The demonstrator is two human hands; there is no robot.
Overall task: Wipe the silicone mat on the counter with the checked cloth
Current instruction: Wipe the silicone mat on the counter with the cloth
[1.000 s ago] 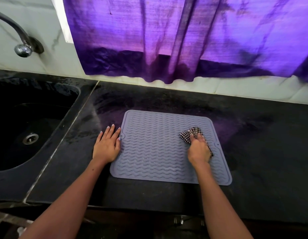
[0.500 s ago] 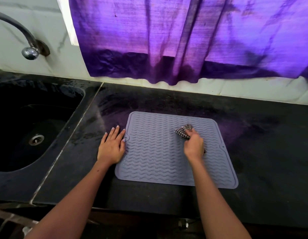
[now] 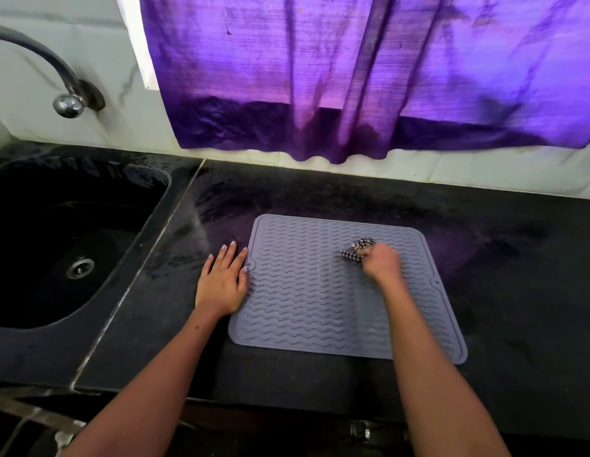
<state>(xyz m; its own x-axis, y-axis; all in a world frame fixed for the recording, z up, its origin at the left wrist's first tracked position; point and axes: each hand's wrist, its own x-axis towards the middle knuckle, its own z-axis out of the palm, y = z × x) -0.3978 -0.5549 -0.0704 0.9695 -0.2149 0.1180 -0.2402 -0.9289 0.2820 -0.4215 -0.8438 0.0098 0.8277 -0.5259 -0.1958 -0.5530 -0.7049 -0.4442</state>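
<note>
A grey silicone mat (image 3: 307, 301) with wavy ridges lies flat on the black counter (image 3: 518, 291). My right hand (image 3: 382, 263) is closed on a bunched black-and-white checked cloth (image 3: 358, 249) and presses it onto the mat's upper right part; most of the cloth is hidden under the hand. My left hand (image 3: 222, 282) lies flat with fingers spread on the counter, its fingertips touching the mat's left edge.
A black sink (image 3: 66, 245) with a metal drain is sunk into the counter at the left, under a curved metal tap (image 3: 56, 74). A purple curtain (image 3: 369, 77) hangs over the tiled back wall. The counter's front edge runs just below the mat.
My right hand has slid the cloth across the mat, first leftward, now slightly up toward the far edge. My left hand has stayed at the mat's left edge.
</note>
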